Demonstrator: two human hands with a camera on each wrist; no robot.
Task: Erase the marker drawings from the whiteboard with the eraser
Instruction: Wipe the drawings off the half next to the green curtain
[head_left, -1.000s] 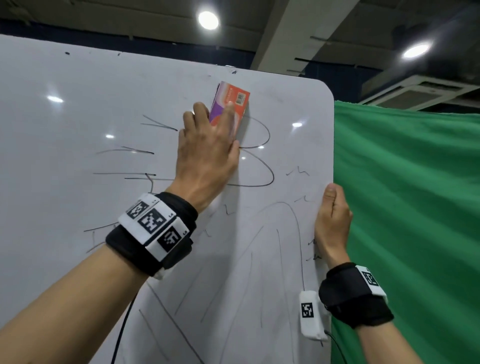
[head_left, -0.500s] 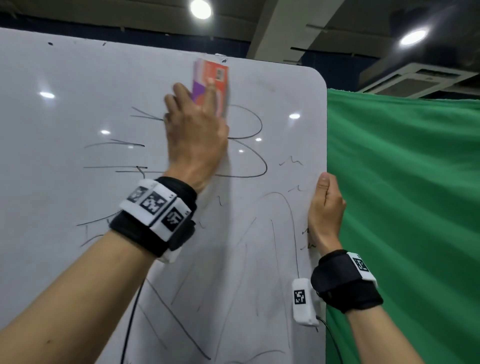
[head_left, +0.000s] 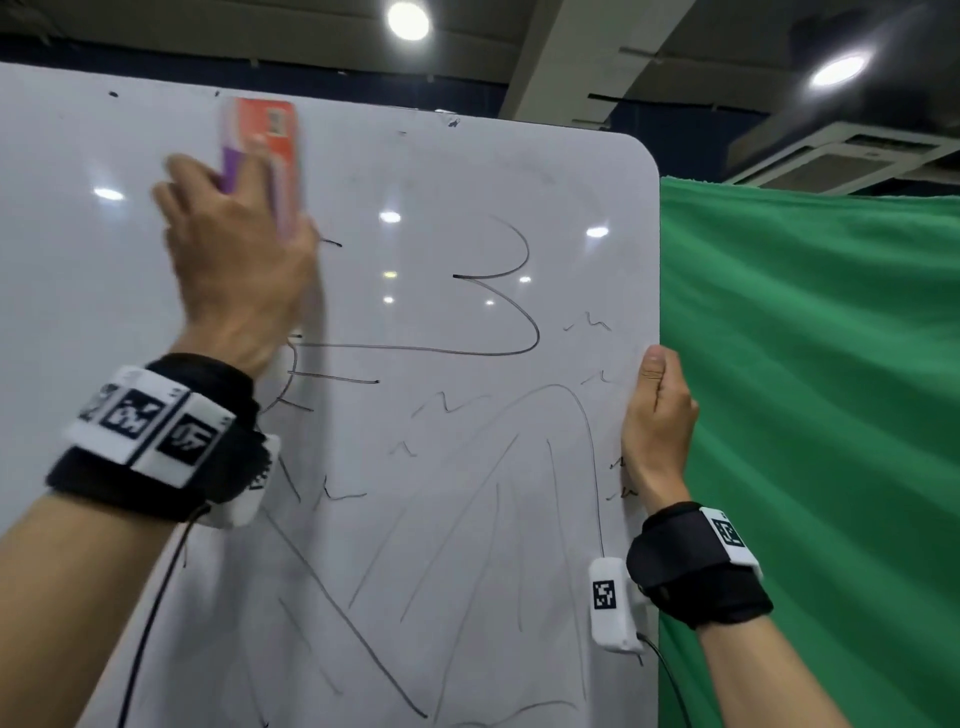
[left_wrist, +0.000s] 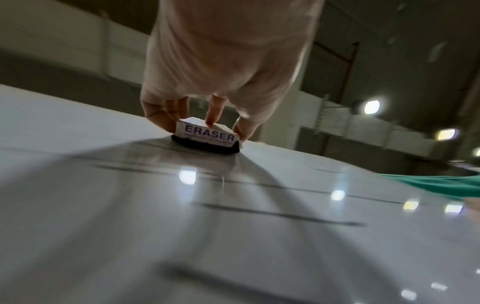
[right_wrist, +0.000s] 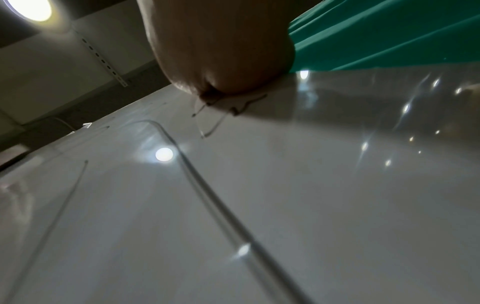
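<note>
A white whiteboard (head_left: 467, 519) stands upright, covered with black marker drawings (head_left: 514, 312). My left hand (head_left: 234, 260) grips an orange, purple and white eraser (head_left: 265, 150) and presses its dark felt against the board near the top left. In the left wrist view the eraser (left_wrist: 207, 135) shows the word ERASER, with fingers and thumb pinching its sides. My right hand (head_left: 657, 415) holds the board's right edge, thumb on the front face, fingers curled behind. The right wrist view shows that right hand (right_wrist: 221, 61) at the edge, above a marker line (right_wrist: 207, 195).
A green cloth backdrop (head_left: 805, 415) hangs right behind the board's right edge. Ceiling lights (head_left: 408, 21) glare above and reflect on the board. Long marker strokes (head_left: 363, 649) cover the lower half of the board.
My left hand has swept the eraser left and up across the board. Part of the curved drawing's left side is wiped away. The right hand keeps its hold on the edge.
</note>
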